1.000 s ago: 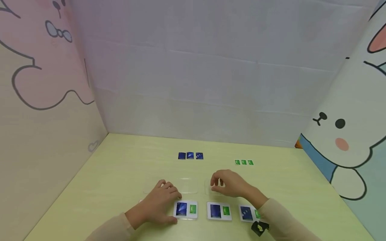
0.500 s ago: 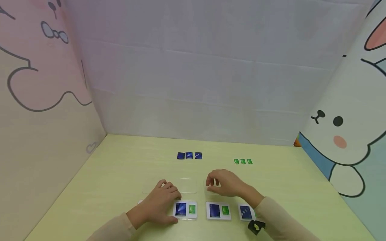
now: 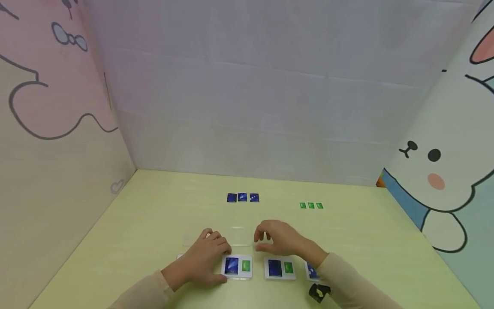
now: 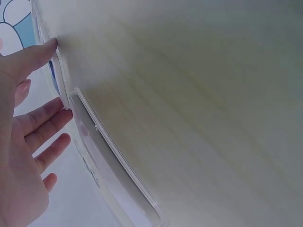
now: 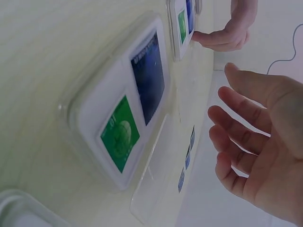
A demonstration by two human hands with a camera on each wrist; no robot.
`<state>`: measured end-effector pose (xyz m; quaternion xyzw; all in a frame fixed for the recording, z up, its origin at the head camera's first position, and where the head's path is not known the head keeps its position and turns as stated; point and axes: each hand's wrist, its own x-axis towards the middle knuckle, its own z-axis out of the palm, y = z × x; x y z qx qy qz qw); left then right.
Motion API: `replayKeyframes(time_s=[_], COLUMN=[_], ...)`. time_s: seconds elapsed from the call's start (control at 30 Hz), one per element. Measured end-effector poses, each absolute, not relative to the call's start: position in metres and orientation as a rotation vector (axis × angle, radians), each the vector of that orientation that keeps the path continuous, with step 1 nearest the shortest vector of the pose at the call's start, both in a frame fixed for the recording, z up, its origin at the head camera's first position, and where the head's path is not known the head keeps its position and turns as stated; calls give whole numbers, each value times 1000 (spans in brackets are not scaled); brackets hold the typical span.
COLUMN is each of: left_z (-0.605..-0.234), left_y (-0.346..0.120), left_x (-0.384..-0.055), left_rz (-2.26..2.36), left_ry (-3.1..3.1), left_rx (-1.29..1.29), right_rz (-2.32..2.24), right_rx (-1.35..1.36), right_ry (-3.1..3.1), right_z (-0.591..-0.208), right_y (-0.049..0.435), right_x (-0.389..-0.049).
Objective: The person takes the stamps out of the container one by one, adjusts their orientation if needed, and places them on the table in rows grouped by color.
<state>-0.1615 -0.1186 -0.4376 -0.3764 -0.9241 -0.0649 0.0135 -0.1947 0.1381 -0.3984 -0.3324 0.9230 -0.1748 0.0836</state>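
My left hand (image 3: pixel 202 259) grips the left end of a shallow clear case (image 3: pixel 236 267), which shows a white card with a blue and a green picture. In the left wrist view its thumb and fingertips stand at opposite edges of this case (image 4: pixel 60 78). Another case (image 4: pixel 113 163) lies beside it, mostly hidden by the hand in the head view. My right hand (image 3: pixel 275 237) hovers with loosely bent fingers and holds nothing, just right of a clear plastic lid (image 3: pixel 242 236). Below it lies a similar case (image 3: pixel 279 268), seen close in the right wrist view.
A fourth-position case (image 3: pixel 311 271) is partly covered by the right sleeve, which carries a black clip-like piece (image 3: pixel 319 292). Three small blue cards (image 3: pixel 242 197) and three green ones (image 3: pixel 311 205) lie farther back on the pale yellow table (image 3: pixel 162 197). Walls enclose three sides.
My right hand has shifted left over the clear lids, toward the one behind the gripped case. The left hand has stayed at its case.
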Motion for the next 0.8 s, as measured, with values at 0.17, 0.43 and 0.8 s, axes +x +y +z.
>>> replayKeyframes(time_s=[0.17, 0.43, 0.8], left_z=[-438, -438, -440], left_y=[-118, -119, -119], left_x=[-160, -161, -163], left_rz=[-212, -224, -190], left_ry=[-2870, -2879, -2859], left_rx=[-1177, -1167, -1183], right_rz=[-519, -447, -124], right_rx=[-1132, -1346, -1515], right_ry=[2768, 2736, 2914], right_z=[-400, -403, -411], right_y=[135, 131, 121], right_x=[-191, -189, -183])
